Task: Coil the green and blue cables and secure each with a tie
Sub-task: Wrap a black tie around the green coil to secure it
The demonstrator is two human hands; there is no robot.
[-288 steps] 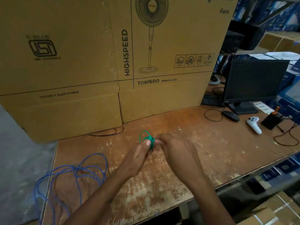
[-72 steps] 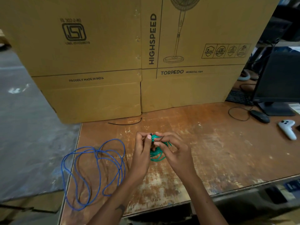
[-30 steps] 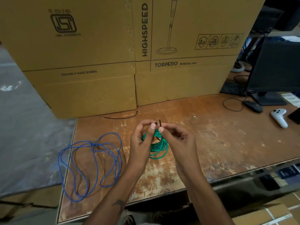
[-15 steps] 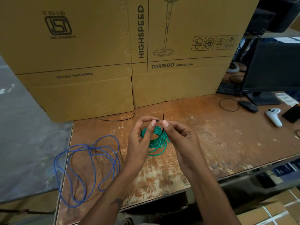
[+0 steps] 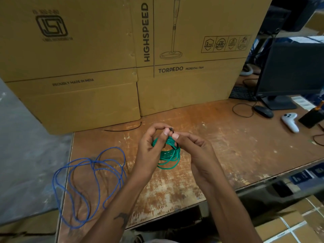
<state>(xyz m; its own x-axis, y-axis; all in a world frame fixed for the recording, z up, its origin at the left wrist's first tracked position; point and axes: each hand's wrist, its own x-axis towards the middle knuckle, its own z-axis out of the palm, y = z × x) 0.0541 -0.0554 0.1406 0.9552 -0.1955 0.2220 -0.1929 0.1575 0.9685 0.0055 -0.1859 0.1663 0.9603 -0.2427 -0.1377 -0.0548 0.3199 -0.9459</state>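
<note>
Behind the green cable point(image 5: 169, 154), the box point(image 5: 184, 50) reads "TORPEDO".

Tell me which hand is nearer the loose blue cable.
Left. The left hand grips the green coil just right of the blue cable, apart from it. The right hand is on the coil's far side, farther away.

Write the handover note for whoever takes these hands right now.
Left hand: holds the green cable coil and pinches the black tie at its top.
Right hand: pinches the same tie.
Green cable: coiled, held above the table; whether the tie is closed cannot be told.
Blue cable: loose on the table's left edge, uncoiled.
Spare tie: by the cardboard boxes.
Left: finish the green tie, coil and tie the blue.
</note>
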